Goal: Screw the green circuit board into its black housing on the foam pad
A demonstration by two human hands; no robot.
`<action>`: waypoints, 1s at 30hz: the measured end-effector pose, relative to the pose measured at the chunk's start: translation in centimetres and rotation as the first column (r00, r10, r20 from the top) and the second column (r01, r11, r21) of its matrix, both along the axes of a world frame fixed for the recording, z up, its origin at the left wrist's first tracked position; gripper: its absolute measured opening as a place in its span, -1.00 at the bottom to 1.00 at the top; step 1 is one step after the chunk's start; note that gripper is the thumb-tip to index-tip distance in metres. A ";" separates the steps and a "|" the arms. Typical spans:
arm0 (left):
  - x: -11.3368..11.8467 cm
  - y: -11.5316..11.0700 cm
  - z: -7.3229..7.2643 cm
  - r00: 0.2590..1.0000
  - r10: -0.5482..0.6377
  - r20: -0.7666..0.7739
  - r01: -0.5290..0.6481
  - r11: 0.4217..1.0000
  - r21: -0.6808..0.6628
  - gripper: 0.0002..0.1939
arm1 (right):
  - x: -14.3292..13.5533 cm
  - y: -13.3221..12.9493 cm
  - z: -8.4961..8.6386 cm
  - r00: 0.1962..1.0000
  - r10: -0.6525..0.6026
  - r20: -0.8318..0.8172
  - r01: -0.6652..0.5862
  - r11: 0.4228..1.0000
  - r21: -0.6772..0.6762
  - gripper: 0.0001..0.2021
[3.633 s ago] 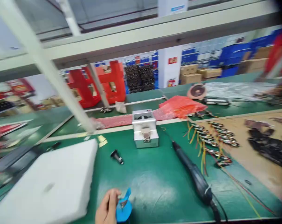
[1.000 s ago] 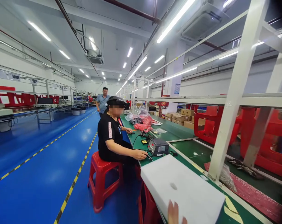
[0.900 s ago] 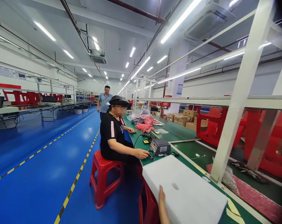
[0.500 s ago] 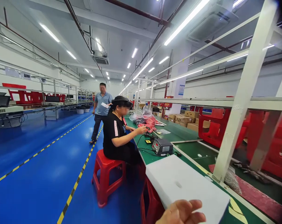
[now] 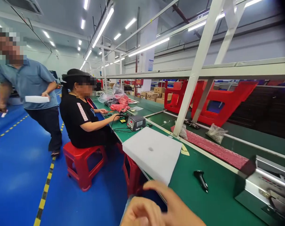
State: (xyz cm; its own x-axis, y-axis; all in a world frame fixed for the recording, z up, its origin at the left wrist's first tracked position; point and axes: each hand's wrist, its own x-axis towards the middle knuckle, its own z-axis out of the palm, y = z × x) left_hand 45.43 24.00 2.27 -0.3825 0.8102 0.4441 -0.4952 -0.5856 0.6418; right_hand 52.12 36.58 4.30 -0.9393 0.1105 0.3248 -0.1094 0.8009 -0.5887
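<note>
At the bottom edge, my left hand (image 5: 142, 212) has its fingers curled in, and whether they hold anything is hidden. My right hand (image 5: 176, 204) meets it from the right, one finger stretched out and apart, with nothing visible in its grasp. Just beyond both hands lies a thick white foam block (image 5: 156, 147) with a small dent in its top, overhanging the front edge of the green table (image 5: 180, 196). To the right of the hands, a black object (image 5: 200, 181) with a wide head and a tapered stem rests on the table.
A metal machine (image 5: 267, 191) stands at the right. Behind the foam are a grey control box (image 5: 136, 122) with cables and a seated co-worker (image 5: 78, 116) handling small parts. Another person (image 5: 36, 84) stands at the left. A white post (image 5: 196, 69) rises behind the table.
My view has swung right and down, bringing the black object and metal machine into sight. Two hands show now, instead of one with spread fingers. The standing person appears much nearer.
</note>
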 end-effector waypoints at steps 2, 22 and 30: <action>-1.8 -0.6 -1.2 0.995 0.073 0.074 -0.074 0.997 0.009 -0.73 | -2.5 2.6 0.8 0.982 -0.181 0.057 0.162 0.956 0.243 -0.43; -7.4 5.3 -5.4 0.512 0.437 -0.740 -0.798 0.561 -0.220 -0.71 | -10.3 9.2 9.0 0.972 -0.209 0.105 0.152 0.907 0.394 -0.40; -8.0 15.1 -3.8 0.071 -0.063 -0.995 -0.856 0.508 -0.094 -0.26 | -5.6 11.1 15.4 0.931 -0.321 0.172 0.279 0.933 0.228 -0.41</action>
State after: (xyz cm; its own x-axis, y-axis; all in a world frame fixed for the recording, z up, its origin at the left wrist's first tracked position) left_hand 37.41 39.15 -1.50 -0.4939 0.8173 0.2968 0.7944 0.2854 0.5361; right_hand 46.56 47.67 19.70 -0.9199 0.3509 0.1752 0.2591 0.8791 -0.4001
